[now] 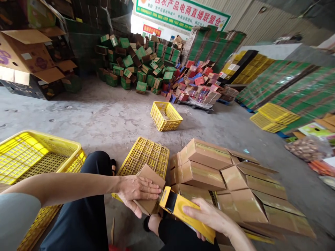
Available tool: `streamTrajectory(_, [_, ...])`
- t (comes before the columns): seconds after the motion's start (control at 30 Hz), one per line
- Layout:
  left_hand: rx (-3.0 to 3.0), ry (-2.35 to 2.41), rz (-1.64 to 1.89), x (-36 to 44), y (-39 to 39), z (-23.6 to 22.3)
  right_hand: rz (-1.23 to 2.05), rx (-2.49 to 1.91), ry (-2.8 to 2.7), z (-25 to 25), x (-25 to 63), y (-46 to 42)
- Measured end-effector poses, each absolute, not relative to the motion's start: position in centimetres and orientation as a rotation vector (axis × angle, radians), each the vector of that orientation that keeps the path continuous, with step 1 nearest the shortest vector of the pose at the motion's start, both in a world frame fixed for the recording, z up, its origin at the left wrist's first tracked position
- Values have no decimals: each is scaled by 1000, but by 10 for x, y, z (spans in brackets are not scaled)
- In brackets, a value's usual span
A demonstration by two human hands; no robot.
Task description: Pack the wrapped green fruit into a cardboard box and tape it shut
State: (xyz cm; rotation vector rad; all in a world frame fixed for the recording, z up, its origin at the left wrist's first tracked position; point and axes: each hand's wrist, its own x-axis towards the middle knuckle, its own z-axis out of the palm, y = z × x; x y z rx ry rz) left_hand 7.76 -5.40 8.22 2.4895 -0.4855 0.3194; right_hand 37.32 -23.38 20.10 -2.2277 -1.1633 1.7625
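Observation:
My left hand [138, 191] lies flat with fingers stretched on a small brown cardboard box [152, 175]. The box is tilted above an upturned yellow plastic crate [146, 153], and part of it is hidden under the hand. Wrapped around a long yellow tool with a black part near its front, which looks like a tape dispenser [180, 209], is my right hand [206, 216]. The tool's front end is close to the box's right edge, by my left fingertips; whether it touches cannot be made out.
Taped cardboard boxes [209, 157] are stacked close on the right. A large yellow crate [65, 146] stands at the left, a smaller yellow basket [167, 118] ahead on the concrete floor. Farther back are heaped green boxes [141, 55], red boxes [199, 82] and wrapped stacks [282, 83].

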Motion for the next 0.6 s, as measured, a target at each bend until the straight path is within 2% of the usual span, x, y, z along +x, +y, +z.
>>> streamTrajectory(0.27, [2497, -412, 204, 73, -50, 92, 1822, -2178, -1176, 203, 394, -251])
streamTrajectory(0.6, [2459, -422, 214, 78, -61, 97, 1620, -2240, -1095, 188, 407, -269])
